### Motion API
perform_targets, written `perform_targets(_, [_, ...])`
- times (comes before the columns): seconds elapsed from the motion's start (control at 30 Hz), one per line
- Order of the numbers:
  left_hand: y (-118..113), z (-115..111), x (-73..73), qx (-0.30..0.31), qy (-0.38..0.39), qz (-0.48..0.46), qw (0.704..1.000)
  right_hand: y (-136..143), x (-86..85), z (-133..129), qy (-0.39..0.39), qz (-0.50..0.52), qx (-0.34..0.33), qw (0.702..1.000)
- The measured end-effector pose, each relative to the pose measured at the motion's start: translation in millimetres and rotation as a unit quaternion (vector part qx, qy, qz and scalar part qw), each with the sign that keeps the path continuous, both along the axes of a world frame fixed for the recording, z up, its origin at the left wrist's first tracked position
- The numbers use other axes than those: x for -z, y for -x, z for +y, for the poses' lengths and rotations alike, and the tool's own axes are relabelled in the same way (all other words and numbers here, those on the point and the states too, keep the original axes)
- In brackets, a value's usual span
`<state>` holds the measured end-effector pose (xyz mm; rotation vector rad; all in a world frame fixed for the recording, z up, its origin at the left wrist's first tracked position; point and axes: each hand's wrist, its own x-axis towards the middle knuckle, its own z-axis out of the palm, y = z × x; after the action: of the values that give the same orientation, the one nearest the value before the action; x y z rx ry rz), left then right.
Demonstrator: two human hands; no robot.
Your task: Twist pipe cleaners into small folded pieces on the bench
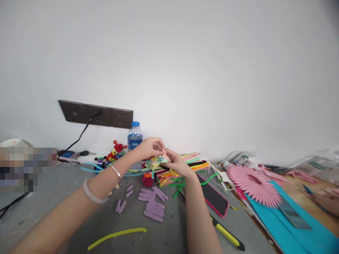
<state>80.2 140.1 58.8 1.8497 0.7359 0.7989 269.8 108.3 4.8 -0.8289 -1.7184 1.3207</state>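
Pink chenille, by its fuzzy look, shows between the fingertips in the head view, to the right of the blue-capped water bottle (135,139) and nearer the wearer. The right hand (177,163) pinches this pink stem (165,155) between thumb and fingers; the left hand (152,147) meets it from the bottle's side, fingers curled, though whether they grip or merely touch I cannot tell. A pastel yellow-green cluster (155,162) sits just below the hands, right of the bottle. Both pieces should be very light, soft outside and bendable along a probable wire core, not slippery, but easily crushed out of shape. A thumb-and-finger pinch near the stem's base seems best, sparing the cluster's fuzzy loops.
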Motion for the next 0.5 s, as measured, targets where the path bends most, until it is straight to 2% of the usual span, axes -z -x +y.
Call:
perform_targets(0.13, [-17.1,-1.3,-12.3,0.053,-0.018,-0.025,0.998,-8.1,1.4,-3.5,0.042,0.055,0.034,0.997])
perform_targets(0.27, [-37.9,0.7,-25.8,0.092,-0.055,0.013,0.994,-14.3,7.1,-4.6,0.065,0.098,0.092,0.989])
perform_targets(0.4, [-57.0,-1.6,-39.6,0.084,-0.103,0.071,0.989,-19.7,13.6,-2.3,0.080,0.165,0.148,0.972])
perform_targets(0.5, [-64.8,-4.2,-47.4,0.064,-0.128,0.104,0.984,-21.2,13.7,-1.1,0.071,0.190,0.156,0.967])
